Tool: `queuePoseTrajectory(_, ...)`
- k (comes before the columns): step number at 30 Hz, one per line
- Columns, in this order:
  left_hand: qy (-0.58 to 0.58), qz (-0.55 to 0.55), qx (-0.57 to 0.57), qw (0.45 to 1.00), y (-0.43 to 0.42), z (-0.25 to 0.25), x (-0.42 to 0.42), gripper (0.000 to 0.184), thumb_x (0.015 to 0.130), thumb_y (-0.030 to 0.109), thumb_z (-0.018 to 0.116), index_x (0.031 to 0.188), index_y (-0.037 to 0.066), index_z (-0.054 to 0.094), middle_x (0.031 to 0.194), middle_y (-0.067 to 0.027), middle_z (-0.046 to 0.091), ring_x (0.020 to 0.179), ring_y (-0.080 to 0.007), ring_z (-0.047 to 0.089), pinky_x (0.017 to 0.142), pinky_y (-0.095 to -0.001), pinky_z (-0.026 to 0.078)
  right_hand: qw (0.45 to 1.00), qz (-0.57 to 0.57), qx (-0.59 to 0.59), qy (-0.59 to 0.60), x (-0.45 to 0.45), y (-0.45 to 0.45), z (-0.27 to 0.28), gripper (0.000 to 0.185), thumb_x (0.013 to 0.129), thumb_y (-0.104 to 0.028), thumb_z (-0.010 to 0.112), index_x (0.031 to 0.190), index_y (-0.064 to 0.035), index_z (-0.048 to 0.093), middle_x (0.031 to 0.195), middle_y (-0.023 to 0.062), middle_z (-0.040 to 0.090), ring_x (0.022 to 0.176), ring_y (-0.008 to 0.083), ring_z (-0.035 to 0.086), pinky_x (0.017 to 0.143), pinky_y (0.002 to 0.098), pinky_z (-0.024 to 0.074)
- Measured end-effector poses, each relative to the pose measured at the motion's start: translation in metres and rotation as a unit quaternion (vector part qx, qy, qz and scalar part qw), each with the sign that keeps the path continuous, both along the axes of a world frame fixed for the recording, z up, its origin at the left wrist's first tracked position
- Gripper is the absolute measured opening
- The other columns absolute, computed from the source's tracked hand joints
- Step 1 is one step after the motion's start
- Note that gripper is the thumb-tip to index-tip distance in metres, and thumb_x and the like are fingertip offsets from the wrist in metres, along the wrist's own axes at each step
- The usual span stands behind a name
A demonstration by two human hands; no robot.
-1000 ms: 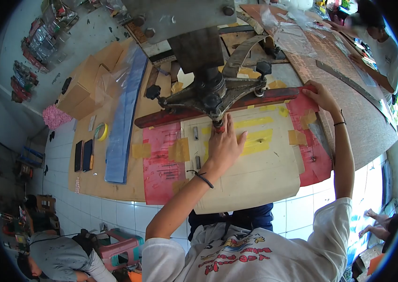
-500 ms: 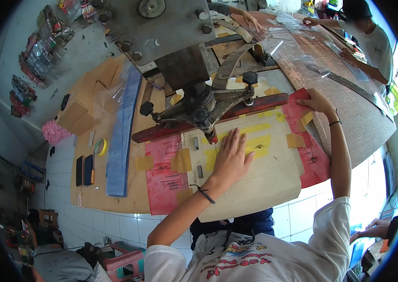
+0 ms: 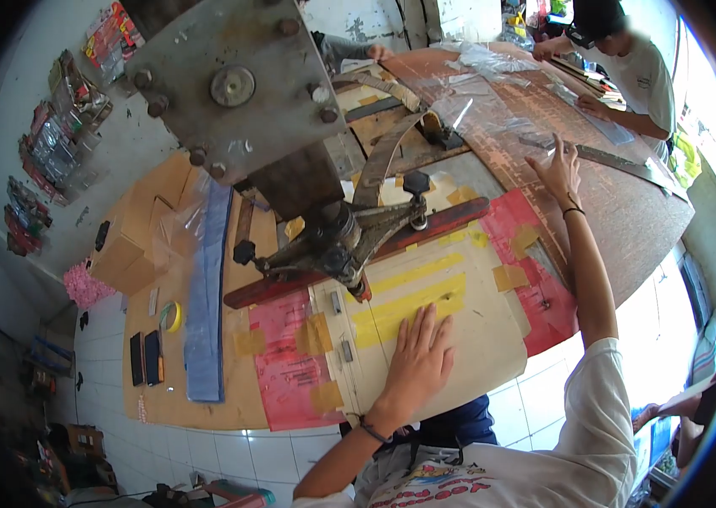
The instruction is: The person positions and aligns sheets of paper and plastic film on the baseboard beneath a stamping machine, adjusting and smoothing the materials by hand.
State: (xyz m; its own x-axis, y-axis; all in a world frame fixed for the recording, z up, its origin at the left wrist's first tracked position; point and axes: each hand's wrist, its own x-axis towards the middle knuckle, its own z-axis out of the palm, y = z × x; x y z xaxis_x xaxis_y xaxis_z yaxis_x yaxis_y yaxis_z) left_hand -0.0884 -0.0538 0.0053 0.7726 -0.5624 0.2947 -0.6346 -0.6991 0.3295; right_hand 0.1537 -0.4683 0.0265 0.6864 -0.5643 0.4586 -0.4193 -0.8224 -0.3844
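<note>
Left hand flat on the beige sheet, right hand fanned at the brown board.

Over the worktable looms a steel press head, its red bar angled along the sheet's far side, presumably to span the full width. Red panels flank the sheet; brown tape patches straddle the seams, likely to stop slipping, and two small metal blocks sit near its left edge, perhaps as stops. The left palm faces down, fingers extended, slightly parted and gripping nothing, seemingly steadying the sheet. The right arm stretches forward, fingers spread wide beside a metal straightedge; no object shows in its grasp, and whether it touches the board I cannot tell.
</note>
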Motion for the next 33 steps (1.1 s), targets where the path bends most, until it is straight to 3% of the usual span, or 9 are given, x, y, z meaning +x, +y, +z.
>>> queuePoseTrajectory(4, 0.019, 0.011, -0.039, 0.999, 0.004, 0.004, -0.002, 0.051, 0.098, 0.027, 0.059, 0.145, 0.007, 0.052, 0.153, -0.0227, 0.042, 0.143, -0.0404, 0.040, 0.120, -0.0551, 0.029, 0.992, 0.004, -0.123, -0.001, 0.023, -0.004, -0.016, 0.063, 0.093, -0.044, 0.068, 0.149, -0.0241, 0.049, 0.160, 0.0151, 0.034, 0.141, 0.0412, 0.041, 0.106, 0.0604, 0.0443)
queuePoseTrajectory(7, 0.030, 0.025, -0.039, 0.998, 0.001, 0.006, -0.001, 0.050, 0.097, 0.028, 0.062, 0.142, 0.009, 0.055, 0.152, -0.0215, 0.043, 0.142, -0.0393, 0.042, 0.119, -0.0543, 0.030, 0.996, 0.037, -0.041, 0.075, 0.039, -0.025, -0.012, 0.040, 0.097, -0.039, 0.065, 0.131, -0.0175, 0.066, 0.153, 0.0092, 0.048, 0.142, 0.0340, 0.042, 0.106, 0.0551, 0.0430)
queuePoseTrajectory(13, 0.037, 0.028, -0.049, 0.998, 0.000, 0.009, 0.000, 0.048, 0.096, 0.026, 0.065, 0.140, 0.009, 0.057, 0.151, -0.0201, 0.046, 0.141, -0.0378, 0.043, 0.118, -0.0538, 0.031, 0.968, 0.052, -0.212, -0.123, 0.036, -0.025, -0.033, 0.051, 0.095, -0.039, 0.065, 0.140, -0.0159, 0.057, 0.130, 0.0095, 0.067, 0.127, 0.0313, 0.058, 0.101, 0.0564, 0.0437)
queuePoseTrajectory(16, 0.031, 0.022, -0.052, 0.998, 0.001, 0.008, -0.001, 0.048, 0.096, 0.026, 0.065, 0.140, 0.010, 0.058, 0.150, -0.0202, 0.046, 0.141, -0.0379, 0.043, 0.118, -0.0536, 0.031, 0.997, 0.039, -0.062, 0.031, 0.040, -0.033, -0.031, 0.046, 0.096, -0.034, 0.064, 0.137, -0.0147, 0.059, 0.133, 0.0103, 0.066, 0.129, 0.0326, 0.057, 0.102, 0.0562, 0.0441)
queuePoseTrajectory(20, 0.033, 0.024, -0.053, 0.998, 0.001, 0.009, -0.001, 0.047, 0.096, 0.027, 0.065, 0.139, 0.009, 0.058, 0.150, -0.0198, 0.047, 0.141, -0.0381, 0.044, 0.118, -0.0538, 0.031, 0.996, 0.073, 0.053, -0.026, 0.044, -0.054, -0.034, 0.041, 0.098, -0.033, 0.061, 0.134, -0.0127, 0.062, 0.130, 0.0136, 0.066, 0.122, 0.0361, 0.061, 0.102, 0.0544, 0.0450)
queuePoseTrajectory(23, 0.034, 0.026, -0.057, 0.997, 0.001, 0.007, -0.001, 0.046, 0.096, 0.026, 0.065, 0.139, 0.009, 0.059, 0.150, -0.0195, 0.047, 0.140, -0.0381, 0.044, 0.118, -0.0538, 0.032, 0.996, 0.058, 0.034, -0.063, 0.029, -0.047, -0.012, 0.045, 0.098, -0.039, 0.062, 0.133, -0.0113, 0.063, 0.136, 0.0150, 0.063, 0.128, 0.0352, 0.057, 0.101, 0.0555, 0.0459)
queuePoseTrajectory(26, 0.040, 0.027, -0.052, 0.998, 0.000, 0.010, -0.002, 0.047, 0.096, 0.027, 0.064, 0.140, 0.009, 0.058, 0.150, -0.0195, 0.047, 0.141, -0.0377, 0.044, 0.119, -0.0536, 0.031, 0.976, 0.020, -0.212, -0.047, 0.020, -0.031, -0.012, 0.049, 0.096, -0.045, 0.064, 0.131, -0.0101, 0.063, 0.137, 0.0152, 0.061, 0.132, 0.0344, 0.054, 0.099, 0.0563, 0.0474)
queuePoseTrajectory(29, 0.042, 0.025, -0.038, 0.998, 0.003, 0.012, -0.001, 0.048, 0.096, 0.028, 0.064, 0.140, 0.009, 0.057, 0.151, -0.0195, 0.047, 0.141, -0.0373, 0.044, 0.119, -0.0533, 0.031, 0.985, 0.057, -0.052, 0.151, 0.023, -0.022, -0.002, 0.049, 0.098, -0.048, 0.061, 0.129, -0.0101, 0.064, 0.143, 0.0171, 0.055, 0.137, 0.0332, 0.048, 0.102, 0.0597, 0.0451)
queuePoseTrajectory(33, 0.039, 0.030, -0.059, 0.997, 0.000, 0.012, 0.003, 0.046, 0.094, 0.026, 0.067, 0.137, 0.010, 0.061, 0.148, -0.0183, 0.049, 0.139, -0.0375, 0.046, 0.118, -0.0525, 0.033, 0.987, 0.051, -0.080, 0.128, 0.036, -0.036, -0.011, 0.044, 0.097, -0.042, 0.062, 0.127, -0.0093, 0.064, 0.131, 0.0139, 0.066, 0.120, 0.0368, 0.062, 0.092, 0.0529, 0.0518)
